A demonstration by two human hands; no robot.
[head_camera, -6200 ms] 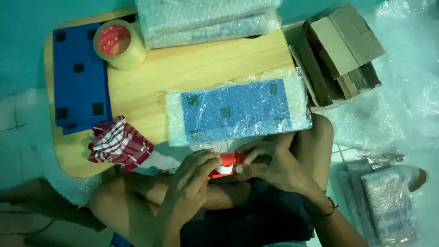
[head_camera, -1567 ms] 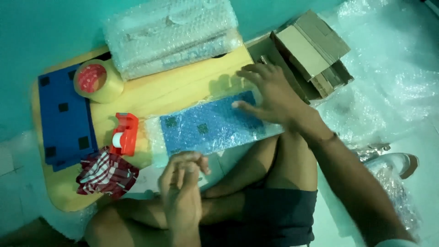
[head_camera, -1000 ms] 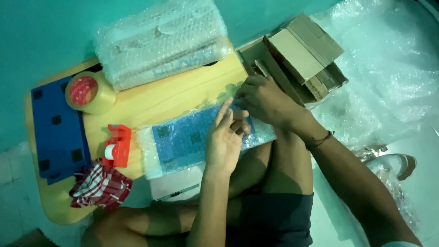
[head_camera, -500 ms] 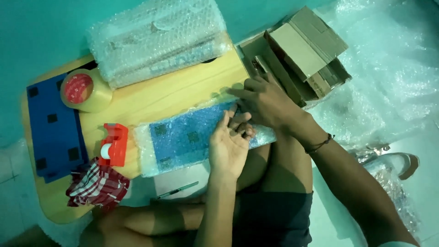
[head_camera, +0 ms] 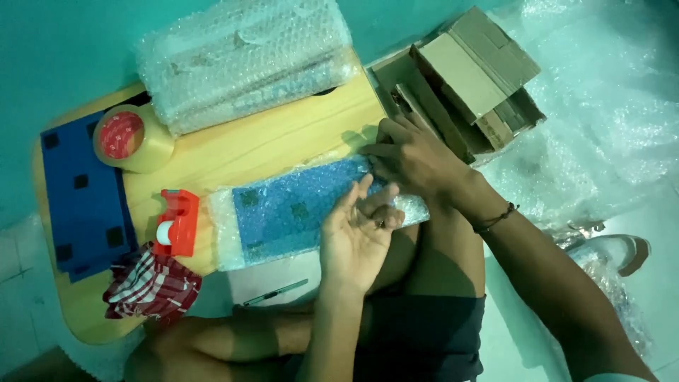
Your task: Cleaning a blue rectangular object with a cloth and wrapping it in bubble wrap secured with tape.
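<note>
Left hand (head_camera: 357, 230) fingers spread over bubble-wrapped blue panel (head_camera: 297, 210), right hand (head_camera: 410, 155) fingers pressing its end, wooden bench (head_camera: 269, 145), red tape dispenser (head_camera: 177, 221) nearby

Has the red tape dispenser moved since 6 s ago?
Yes. The red tape dispenser went from between the hands to the wooden board, left of the bubble-wrapped blue panel.

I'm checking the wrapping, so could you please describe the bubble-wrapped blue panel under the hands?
The panel is a flat blue board with dark square patches, covered in clear bubble wrap. It lies flat, slightly slanted, on the near edge of the wooden board. The right hand presses its right end; the left hand rests open on it. A red dispenser sits beside its left end.
</note>
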